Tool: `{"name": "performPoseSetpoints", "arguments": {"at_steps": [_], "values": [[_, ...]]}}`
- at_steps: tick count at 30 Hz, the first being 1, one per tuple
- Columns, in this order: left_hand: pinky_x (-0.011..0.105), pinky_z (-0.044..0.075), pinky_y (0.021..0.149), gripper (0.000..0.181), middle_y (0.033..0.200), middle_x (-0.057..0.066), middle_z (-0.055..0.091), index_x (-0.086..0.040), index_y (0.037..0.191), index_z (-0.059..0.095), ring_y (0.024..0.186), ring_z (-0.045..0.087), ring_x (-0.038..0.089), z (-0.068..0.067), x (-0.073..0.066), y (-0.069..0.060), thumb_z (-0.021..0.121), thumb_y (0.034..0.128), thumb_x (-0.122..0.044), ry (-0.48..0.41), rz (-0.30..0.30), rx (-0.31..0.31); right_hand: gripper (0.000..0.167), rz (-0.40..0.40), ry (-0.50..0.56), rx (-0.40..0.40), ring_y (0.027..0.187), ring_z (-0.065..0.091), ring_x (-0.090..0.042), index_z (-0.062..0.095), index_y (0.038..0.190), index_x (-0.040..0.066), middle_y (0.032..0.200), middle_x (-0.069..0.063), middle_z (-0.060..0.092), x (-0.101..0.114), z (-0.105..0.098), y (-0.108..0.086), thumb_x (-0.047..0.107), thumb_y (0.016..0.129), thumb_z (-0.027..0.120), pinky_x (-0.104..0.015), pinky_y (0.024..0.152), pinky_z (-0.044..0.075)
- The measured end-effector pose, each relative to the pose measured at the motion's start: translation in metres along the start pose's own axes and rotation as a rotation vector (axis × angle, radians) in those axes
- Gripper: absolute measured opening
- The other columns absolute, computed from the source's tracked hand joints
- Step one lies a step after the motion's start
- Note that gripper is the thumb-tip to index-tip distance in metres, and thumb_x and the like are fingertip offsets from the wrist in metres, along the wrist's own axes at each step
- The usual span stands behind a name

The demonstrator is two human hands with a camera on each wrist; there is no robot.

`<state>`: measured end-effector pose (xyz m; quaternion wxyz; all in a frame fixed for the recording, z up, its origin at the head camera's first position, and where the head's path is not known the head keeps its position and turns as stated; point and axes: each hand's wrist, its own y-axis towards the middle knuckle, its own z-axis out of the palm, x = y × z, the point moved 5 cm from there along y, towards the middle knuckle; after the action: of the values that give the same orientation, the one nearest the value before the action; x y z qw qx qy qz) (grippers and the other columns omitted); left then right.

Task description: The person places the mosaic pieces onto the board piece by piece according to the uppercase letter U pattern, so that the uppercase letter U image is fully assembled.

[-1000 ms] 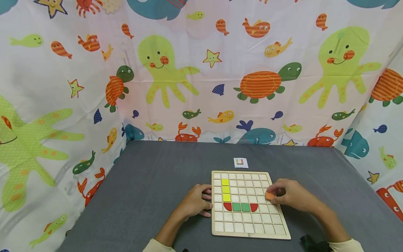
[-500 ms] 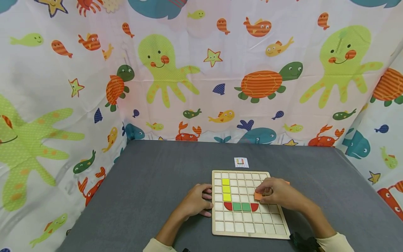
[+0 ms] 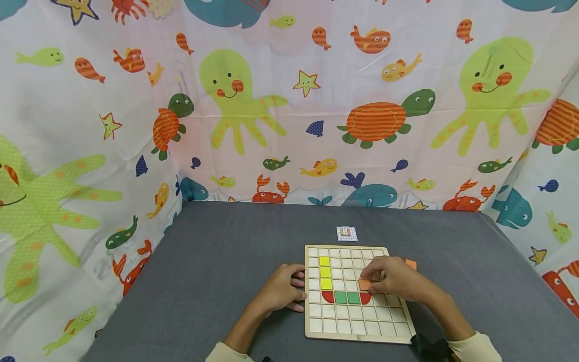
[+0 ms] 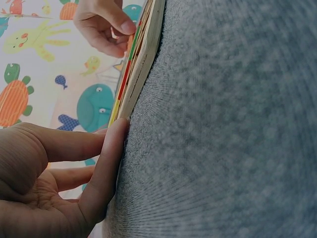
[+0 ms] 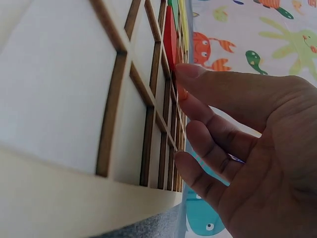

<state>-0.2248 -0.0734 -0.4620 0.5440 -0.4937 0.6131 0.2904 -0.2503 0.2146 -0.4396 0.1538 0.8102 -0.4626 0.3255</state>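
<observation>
A wooden grid board (image 3: 334, 326) lies on the grey table. Three yellow square tiles (image 3: 325, 272) stand in one column of it. Below them runs a row with a rounded red tile (image 3: 327, 296), two green tiles (image 3: 347, 297) and another rounded red tile (image 3: 366, 298). My right hand (image 3: 394, 275) pinches an orange square tile (image 3: 364, 284) at the cell just above the right red tile. In the right wrist view the fingers mostly hide that orange tile (image 5: 182, 93). My left hand (image 3: 281, 289) touches the board's left edge with thumb and fingers extended.
Another orange tile (image 3: 410, 264) shows past the board's right edge, partly behind my right hand. A small pattern card (image 3: 347, 234) with a coloured U shape lies beyond the board. A curtain printed with sea animals (image 3: 325, 65) surrounds the table.
My right hand has carried the orange tile leftward from the board's right side to the cell above the right red tile. The left hand has stayed at the board's edge.
</observation>
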Motion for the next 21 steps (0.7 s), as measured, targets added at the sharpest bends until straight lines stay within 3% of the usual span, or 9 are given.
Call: {"name": "performPoseSetpoints", "arguments": {"at_steps": [8,21], "values": [[0.039,0.069,0.061,0.065,0.125,0.015,0.055,0.004,0.148,0.054,0.111,0.06,0.028,0.0,0.001,0.0,0.076,0.0874,0.012,0.001,0.0,-0.001,0.029,0.009,0.006,0.003,0.091,0.066,-0.011,0.08,0.111,0.012,0.105,0.005,0.074,0.0,0.001,0.001,0.02,0.085,0.089,-0.023,0.074,0.057],[0.04,0.069,0.061,0.066,0.125,0.015,0.055,0.004,0.148,0.055,0.111,0.06,0.028,0.0,0.0,0.002,0.076,0.0861,0.014,-0.026,-0.027,0.001,0.034,0.039,-0.023,-0.065,0.093,0.063,-0.011,0.079,0.114,0.012,0.108,0.004,0.073,-0.012,-0.013,-0.014,0.027,0.086,0.089,-0.025,0.076,0.056]]}}
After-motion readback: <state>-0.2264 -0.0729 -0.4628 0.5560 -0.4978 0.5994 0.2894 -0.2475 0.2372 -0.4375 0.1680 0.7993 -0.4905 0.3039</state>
